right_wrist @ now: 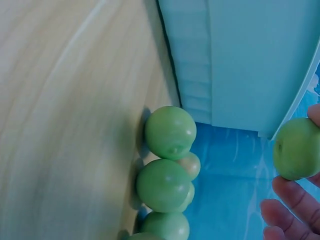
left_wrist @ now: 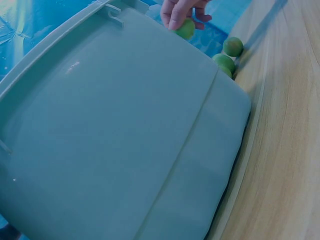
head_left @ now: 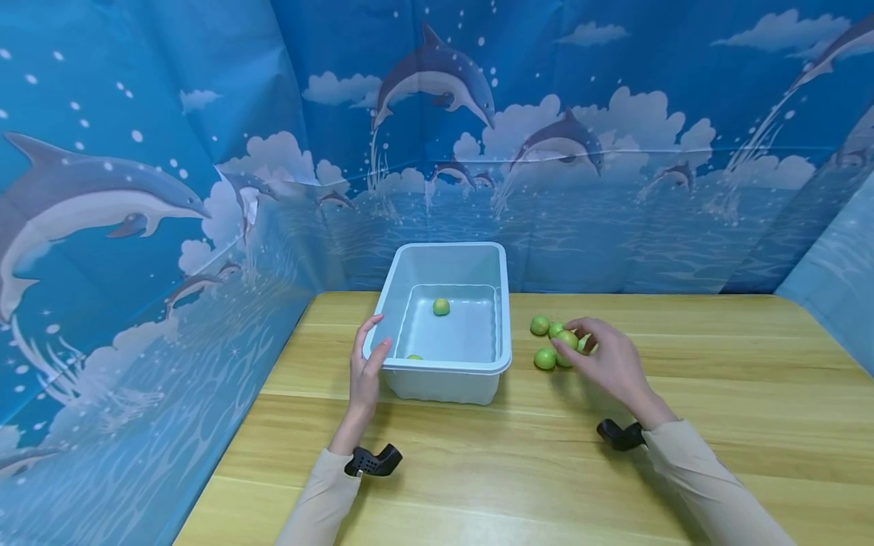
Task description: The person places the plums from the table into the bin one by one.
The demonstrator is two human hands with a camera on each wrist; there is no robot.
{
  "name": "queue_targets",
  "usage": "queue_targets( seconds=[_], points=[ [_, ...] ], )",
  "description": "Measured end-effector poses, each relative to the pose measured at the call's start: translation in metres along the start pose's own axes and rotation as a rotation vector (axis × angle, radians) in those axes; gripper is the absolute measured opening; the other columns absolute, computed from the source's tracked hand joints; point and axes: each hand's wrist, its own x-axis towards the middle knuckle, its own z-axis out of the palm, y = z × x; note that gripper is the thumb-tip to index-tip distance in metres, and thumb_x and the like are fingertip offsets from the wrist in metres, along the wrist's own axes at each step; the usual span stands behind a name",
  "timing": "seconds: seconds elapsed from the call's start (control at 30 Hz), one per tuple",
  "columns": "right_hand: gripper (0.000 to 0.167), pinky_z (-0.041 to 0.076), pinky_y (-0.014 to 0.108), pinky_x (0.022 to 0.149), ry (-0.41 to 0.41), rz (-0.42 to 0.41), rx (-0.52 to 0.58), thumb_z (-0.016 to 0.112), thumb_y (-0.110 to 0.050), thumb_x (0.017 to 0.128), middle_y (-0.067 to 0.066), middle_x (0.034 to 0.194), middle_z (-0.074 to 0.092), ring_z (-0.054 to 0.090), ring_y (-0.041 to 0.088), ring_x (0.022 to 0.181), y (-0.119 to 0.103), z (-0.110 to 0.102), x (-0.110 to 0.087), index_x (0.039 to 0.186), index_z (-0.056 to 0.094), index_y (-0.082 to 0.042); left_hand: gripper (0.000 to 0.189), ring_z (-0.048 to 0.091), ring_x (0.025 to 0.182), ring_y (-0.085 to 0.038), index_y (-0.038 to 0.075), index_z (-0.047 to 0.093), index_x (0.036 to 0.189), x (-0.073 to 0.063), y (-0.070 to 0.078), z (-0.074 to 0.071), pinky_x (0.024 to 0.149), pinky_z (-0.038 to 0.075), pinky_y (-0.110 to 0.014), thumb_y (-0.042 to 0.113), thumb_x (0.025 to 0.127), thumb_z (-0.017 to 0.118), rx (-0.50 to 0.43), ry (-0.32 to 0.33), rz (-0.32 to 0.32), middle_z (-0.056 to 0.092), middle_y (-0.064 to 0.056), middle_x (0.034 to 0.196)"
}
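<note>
Two pale sleeves (head_left: 321,493) are lying nearest the camera, each ending at a black wrist camera (head_left: 373,461). Right hand (head_left: 614,368): fingers (right_wrist: 295,200) are gripping one green fruit (right_wrist: 298,148), pinched between thumb and fingertips. Right wrist view: this fruit is hanging clear of the surface (head_left: 492,462), well apart from the loose fruits (right_wrist: 166,132), which are resting in a cluster, some touching. From the head, the cluster is sitting to the right of the tub (head_left: 447,385), just below and around the gripped fruit. Left hand (head_left: 365,371): fingers are holding the tub by its near left corner, thumb lying over the rim. Inside the tub, one fruit (head_left: 441,306) is resting on the floor; another (head_left: 414,356) is showing only partly above the near rim.
</note>
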Motion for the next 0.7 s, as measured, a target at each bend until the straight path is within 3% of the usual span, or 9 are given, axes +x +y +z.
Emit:
queue_targets(
  seconds=[0.3,0.7],
  points=[
    [0.034,0.042,0.034,0.056,0.028,0.006,0.003,0.069,-0.036,0.086,0.005,0.092,0.065,0.056,0.019,0.068,-0.007,-0.002,0.008,0.105,0.067,-0.008,0.044,0.028,0.134,-0.030,-0.004,0.043,0.135,0.000,-0.001,0.000,0.105,0.018,-0.054,0.013,0.094,0.049,-0.006,0.004,0.000,0.037,-0.018,0.142],
    [0.032,0.041,0.036,0.058,0.053,0.007,0.022,0.067,-0.037,0.087,0.003,0.086,0.061,0.055,0.020,0.070,-0.016,-0.002,0.020,0.104,0.067,-0.009,0.044,0.028,0.134,-0.030,-0.003,0.042,0.136,0.000,0.001,0.000,0.106,0.018,-0.053,0.014,0.095,0.048,0.001,-0.004,-0.007,0.035,-0.018,0.144]
  ],
)
